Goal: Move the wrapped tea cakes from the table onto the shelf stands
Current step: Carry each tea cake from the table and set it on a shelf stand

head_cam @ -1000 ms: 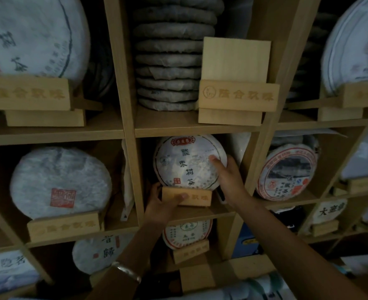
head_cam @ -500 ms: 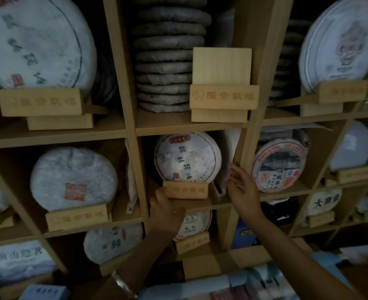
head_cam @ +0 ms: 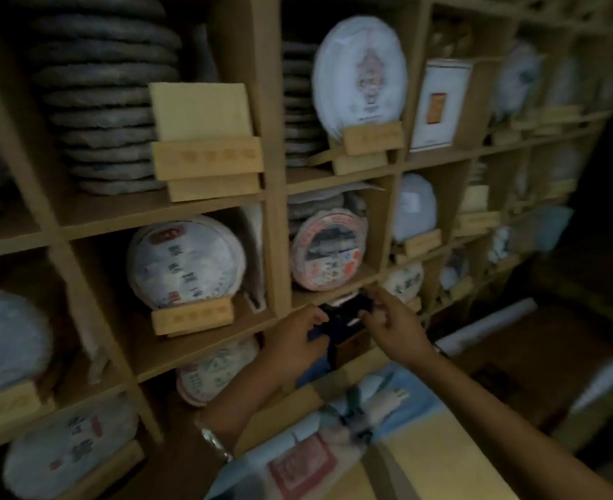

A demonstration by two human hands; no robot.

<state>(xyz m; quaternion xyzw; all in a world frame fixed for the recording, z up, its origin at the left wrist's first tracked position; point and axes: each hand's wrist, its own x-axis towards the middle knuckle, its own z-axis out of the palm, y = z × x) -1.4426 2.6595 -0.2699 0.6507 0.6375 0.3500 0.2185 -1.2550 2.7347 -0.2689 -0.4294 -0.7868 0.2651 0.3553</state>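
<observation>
The head camera shows a dim, motion-blurred wooden shelf (head_cam: 276, 196) split into square compartments. In the middle compartment a white-wrapped tea cake (head_cam: 185, 261) stands upright on its edge in a wooden stand (head_cam: 193, 318), with a red seal at the top of its wrapper and dark characters down its face. The compartment to its right holds a red-rimmed tea cake (head_cam: 328, 252) that leans upright on the shelf board, with flat wrapped cakes piled behind it. Above, a stack of dark cakes (head_cam: 106, 99) lies flat next to an empty stand (head_cam: 207, 157) with its back panel raised, and a pale cake with a faint printed figure (head_cam: 360, 74) sits in another stand further right. Both hands are low in front of the shelf edge, below the red-rimmed cake. The left hand (head_cam: 296, 342) has its fingers curled near a dark object (head_cam: 344, 312) in the compartment beneath; whether it grips it cannot be told through the blur. The right hand (head_cam: 393, 323) is just beside it with fingers loosely spread, holding nothing that can be made out. A metal bracelet (head_cam: 213, 440) circles the left wrist. Blurred printed wrappers (head_cam: 305, 463) lie on the surface under the arms.
</observation>
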